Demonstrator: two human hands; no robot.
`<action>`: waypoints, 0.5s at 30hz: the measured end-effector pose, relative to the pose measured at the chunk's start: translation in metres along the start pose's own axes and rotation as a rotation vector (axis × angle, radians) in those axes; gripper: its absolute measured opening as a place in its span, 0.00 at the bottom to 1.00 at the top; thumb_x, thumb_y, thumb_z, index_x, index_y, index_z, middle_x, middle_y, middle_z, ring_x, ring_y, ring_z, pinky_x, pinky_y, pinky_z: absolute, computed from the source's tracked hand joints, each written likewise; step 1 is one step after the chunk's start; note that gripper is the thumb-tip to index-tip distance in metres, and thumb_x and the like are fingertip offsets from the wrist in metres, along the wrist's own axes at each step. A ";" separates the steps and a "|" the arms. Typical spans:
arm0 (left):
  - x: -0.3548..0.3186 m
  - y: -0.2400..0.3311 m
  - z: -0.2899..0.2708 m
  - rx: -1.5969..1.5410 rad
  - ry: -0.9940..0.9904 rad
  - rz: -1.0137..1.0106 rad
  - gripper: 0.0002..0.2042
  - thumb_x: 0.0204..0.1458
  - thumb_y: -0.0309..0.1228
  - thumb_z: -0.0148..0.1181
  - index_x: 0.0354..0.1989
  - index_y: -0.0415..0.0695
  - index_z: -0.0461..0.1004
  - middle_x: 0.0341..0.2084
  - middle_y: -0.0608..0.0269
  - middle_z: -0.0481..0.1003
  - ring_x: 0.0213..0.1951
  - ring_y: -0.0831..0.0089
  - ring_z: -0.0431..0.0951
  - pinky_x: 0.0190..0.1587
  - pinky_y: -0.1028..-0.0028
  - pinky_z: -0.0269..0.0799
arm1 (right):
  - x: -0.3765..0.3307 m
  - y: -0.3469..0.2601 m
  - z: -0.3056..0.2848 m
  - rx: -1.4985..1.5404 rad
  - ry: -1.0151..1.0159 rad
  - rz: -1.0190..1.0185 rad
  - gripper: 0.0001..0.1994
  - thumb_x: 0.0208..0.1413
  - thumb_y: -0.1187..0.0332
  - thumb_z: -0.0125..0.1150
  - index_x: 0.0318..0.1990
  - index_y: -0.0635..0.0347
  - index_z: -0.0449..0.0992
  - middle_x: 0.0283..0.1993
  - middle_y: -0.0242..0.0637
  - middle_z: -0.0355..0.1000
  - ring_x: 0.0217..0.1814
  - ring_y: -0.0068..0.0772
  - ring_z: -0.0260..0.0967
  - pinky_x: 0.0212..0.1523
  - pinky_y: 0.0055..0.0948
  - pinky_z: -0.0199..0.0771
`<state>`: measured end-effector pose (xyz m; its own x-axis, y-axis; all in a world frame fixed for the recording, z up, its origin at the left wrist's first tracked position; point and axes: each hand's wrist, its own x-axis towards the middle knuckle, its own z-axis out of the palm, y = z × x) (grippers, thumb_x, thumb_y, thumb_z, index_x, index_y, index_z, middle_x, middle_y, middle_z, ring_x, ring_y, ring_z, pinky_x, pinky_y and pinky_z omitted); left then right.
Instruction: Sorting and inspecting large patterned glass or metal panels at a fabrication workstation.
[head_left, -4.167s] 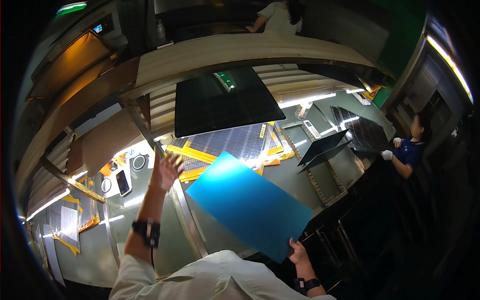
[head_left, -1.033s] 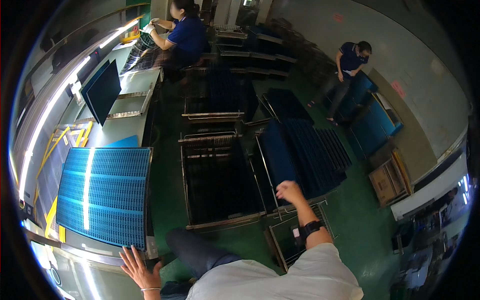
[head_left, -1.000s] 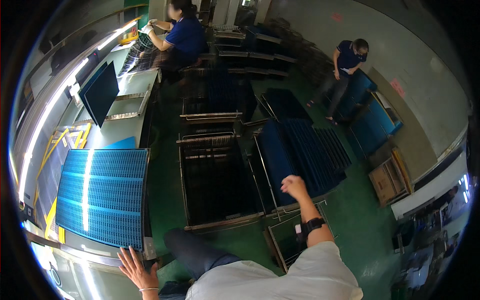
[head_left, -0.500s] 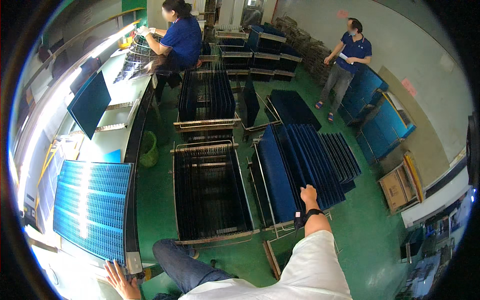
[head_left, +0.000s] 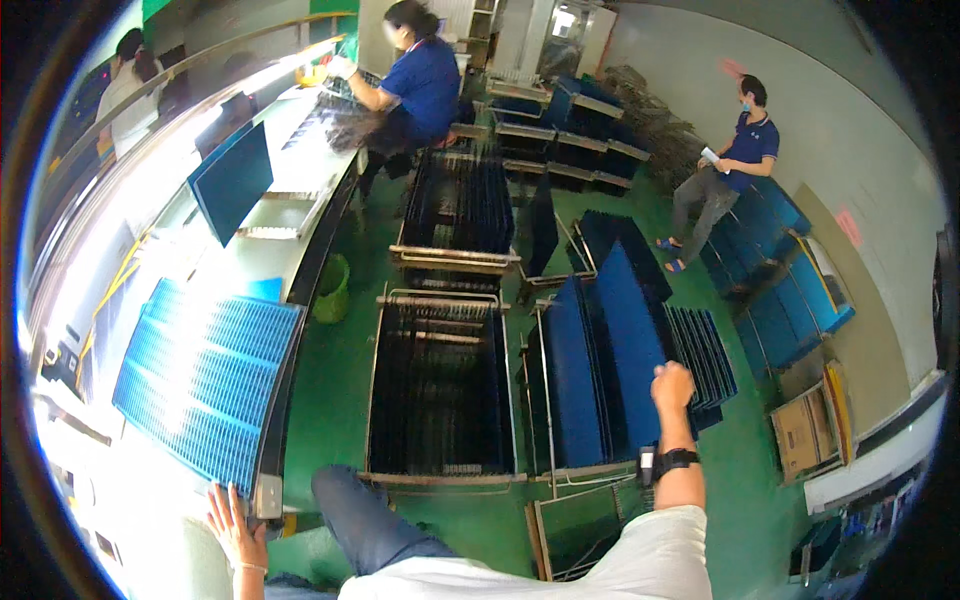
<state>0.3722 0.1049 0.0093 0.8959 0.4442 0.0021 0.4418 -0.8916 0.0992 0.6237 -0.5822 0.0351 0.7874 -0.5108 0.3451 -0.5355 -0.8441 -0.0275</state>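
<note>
Got my left grip [head_left: 236,528] splayed empty by the patterned sheet [head_left: 212,375], right grip [head_left: 672,386] pinched on a blue board [head_left: 630,345].

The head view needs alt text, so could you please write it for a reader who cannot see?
A person's right hand appears closed on the edge of an upright blue panel in a metal rack. The open left hand lies at the near edge of a glossy blue panel on the workbench. A co-worker in dark blue is farther off.
</note>
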 end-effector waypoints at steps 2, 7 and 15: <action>0.000 -0.002 0.000 -0.007 0.011 0.018 0.46 0.31 0.24 0.64 0.65 0.48 0.46 0.65 0.54 0.42 0.66 0.52 0.39 0.62 0.49 0.38 | 0.014 0.012 -0.050 -0.013 0.140 -0.116 0.09 0.45 0.64 0.58 0.25 0.60 0.75 0.29 0.50 0.73 0.35 0.52 0.71 0.37 0.46 0.70; -0.001 -0.011 0.006 0.001 0.056 0.079 0.48 0.31 0.32 0.67 0.65 0.48 0.46 0.65 0.51 0.42 0.65 0.50 0.41 0.61 0.48 0.41 | 0.033 0.072 -0.187 -0.027 0.331 -0.226 0.15 0.52 0.59 0.54 0.29 0.67 0.72 0.32 0.55 0.70 0.35 0.58 0.67 0.36 0.48 0.63; -0.006 -0.032 -0.015 -0.424 0.324 0.184 0.43 0.37 0.36 0.66 0.64 0.43 0.49 0.64 0.48 0.45 0.65 0.48 0.43 0.63 0.53 0.42 | -0.041 0.083 -0.292 1.381 0.333 0.225 0.25 0.51 0.63 0.60 0.53 0.70 0.65 0.53 0.42 0.64 0.50 0.38 0.64 0.47 0.37 0.67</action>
<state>0.3524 0.1319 0.0211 0.8672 0.3483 0.3560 0.1623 -0.8734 0.4592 0.4577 -0.5835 0.2923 0.5172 -0.7540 0.4050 0.2339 -0.3307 -0.9143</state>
